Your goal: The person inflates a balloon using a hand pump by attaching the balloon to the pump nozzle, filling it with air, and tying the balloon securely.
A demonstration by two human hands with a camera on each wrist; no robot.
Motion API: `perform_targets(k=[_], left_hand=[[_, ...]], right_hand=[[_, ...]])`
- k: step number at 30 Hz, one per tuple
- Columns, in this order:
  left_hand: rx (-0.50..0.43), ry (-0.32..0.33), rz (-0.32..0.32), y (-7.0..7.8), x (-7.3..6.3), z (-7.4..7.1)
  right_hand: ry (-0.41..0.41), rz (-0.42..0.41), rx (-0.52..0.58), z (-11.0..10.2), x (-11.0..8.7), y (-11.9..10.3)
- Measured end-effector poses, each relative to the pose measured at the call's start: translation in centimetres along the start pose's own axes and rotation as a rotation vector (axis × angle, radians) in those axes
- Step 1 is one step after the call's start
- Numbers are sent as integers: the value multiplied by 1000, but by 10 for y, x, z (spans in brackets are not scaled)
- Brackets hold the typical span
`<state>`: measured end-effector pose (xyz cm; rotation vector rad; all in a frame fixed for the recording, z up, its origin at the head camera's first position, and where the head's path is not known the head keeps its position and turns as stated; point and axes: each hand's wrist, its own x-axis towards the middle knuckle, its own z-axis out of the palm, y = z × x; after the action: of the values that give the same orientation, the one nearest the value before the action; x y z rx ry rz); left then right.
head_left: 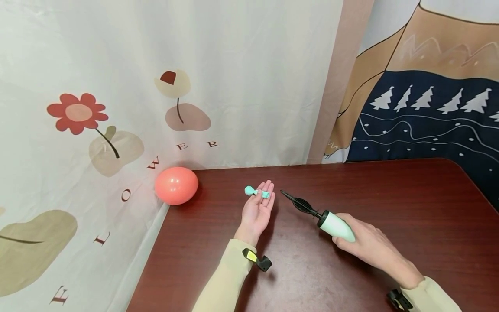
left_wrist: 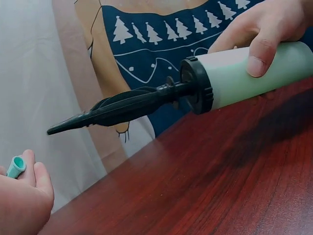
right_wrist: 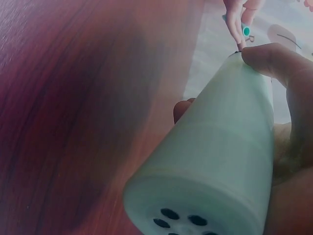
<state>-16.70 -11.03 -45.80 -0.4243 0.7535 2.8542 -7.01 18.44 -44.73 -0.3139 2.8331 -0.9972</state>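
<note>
A small uninflated teal balloon (head_left: pixel 265 194) lies across the fingers of my left hand (head_left: pixel 255 214), which is turned palm up, with the thumb pressing it in place. The balloon's open mouth (left_wrist: pixel 17 165) faces the pump in the left wrist view. My right hand (head_left: pixel 368 240) grips a hand balloon pump by its pale green barrel (head_left: pixel 337 226). Its black ribbed nozzle (left_wrist: pixel 122 107) points toward the left hand, the tip a short gap from the balloon's neck. Seen from the right wrist, the barrel's rear end (right_wrist: pixel 186 196) has several dark holes.
An inflated coral-red balloon (head_left: pixel 176 186) sits at the table's back left corner, against the curtain. The brown wooden table (head_left: pixel 304 277) spreads under both hands. Behind it hang a pale flower-printed curtain (head_left: pixel 253 86) and a dark blue cloth with white trees (head_left: pixel 429 125).
</note>
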Motion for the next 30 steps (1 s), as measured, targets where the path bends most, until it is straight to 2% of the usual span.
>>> perform_targets(k=[7,15,25,30], left_hand=[[56,5,2,-5,-2,1],[54,5,8,-8,-4,2],[98,-55,-38,-14,-7,-2],[139,-111,-28,-20,-9,-4]], right_hand=[[8,-43,-5,5,1,-7],[-10,-49,-11,10,2,-9],[-19,-46,-11,15,5,-11],[-4,-62,-11,17,6,-13]])
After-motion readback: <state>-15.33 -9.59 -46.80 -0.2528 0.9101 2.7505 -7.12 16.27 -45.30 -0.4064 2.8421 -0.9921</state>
